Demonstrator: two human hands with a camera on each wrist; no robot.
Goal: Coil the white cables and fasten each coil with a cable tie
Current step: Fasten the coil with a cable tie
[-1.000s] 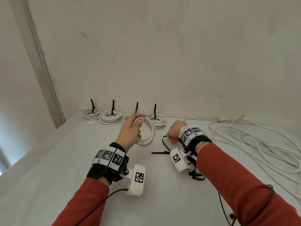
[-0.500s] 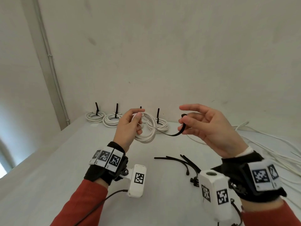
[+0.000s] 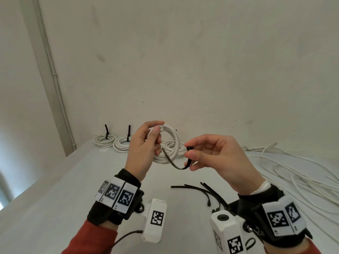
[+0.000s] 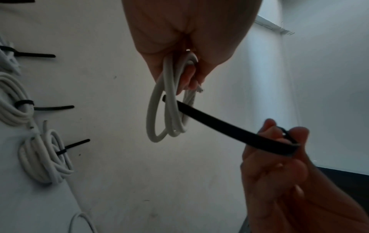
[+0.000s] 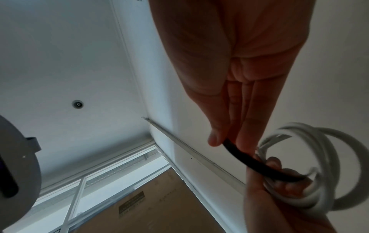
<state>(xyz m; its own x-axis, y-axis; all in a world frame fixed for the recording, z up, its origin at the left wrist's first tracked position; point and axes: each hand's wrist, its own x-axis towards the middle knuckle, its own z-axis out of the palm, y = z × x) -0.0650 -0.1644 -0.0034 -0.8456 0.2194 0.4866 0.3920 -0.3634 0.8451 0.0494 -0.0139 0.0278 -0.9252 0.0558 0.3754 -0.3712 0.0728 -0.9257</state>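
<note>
One white coil (image 3: 171, 142), black tie (image 3: 174, 163) threaded

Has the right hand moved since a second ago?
Yes. The right hand has come up off the table, away from the loose ties, and now holds a black tie beside the coil.

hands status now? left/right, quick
Left hand: grips the white coil, held up off the table.
Right hand: pinches the head end of a black tie, whose tip pokes through the coil.
</note>
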